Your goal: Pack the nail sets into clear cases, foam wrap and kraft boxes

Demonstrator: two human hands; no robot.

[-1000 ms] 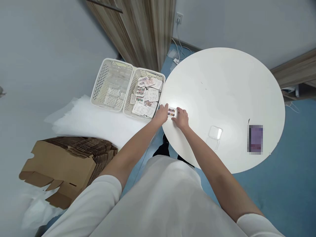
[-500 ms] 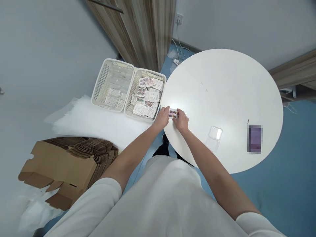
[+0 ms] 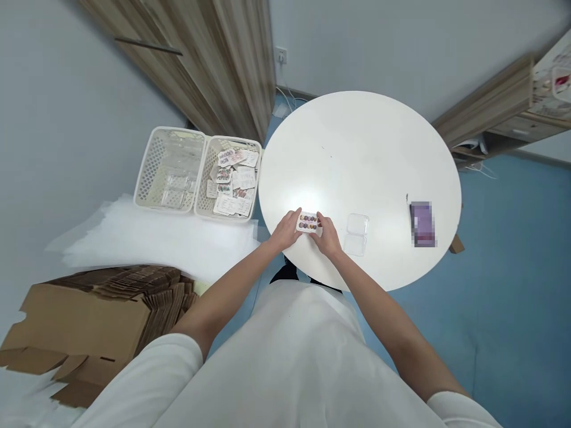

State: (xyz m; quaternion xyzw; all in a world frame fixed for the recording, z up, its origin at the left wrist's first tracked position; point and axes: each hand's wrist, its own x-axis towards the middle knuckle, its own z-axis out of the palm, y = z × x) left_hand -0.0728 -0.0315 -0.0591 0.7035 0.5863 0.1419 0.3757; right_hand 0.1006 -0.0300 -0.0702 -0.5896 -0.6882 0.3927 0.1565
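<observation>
A basket of cards stands beside the white table. The left hand pinches one side of a small card above the table's near edge; the right hand pinches the other. Next comes a clear box, wide open.

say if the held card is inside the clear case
Out: left hand and right hand hold the card; the clear case lies apart, open on the table.

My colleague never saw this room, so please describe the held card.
Find the white oval table. Toward its near left edge, the left hand and right hand hold the card bearing two rows of colourful ovals. Unlike cards in the basket, it alone is held.
</observation>
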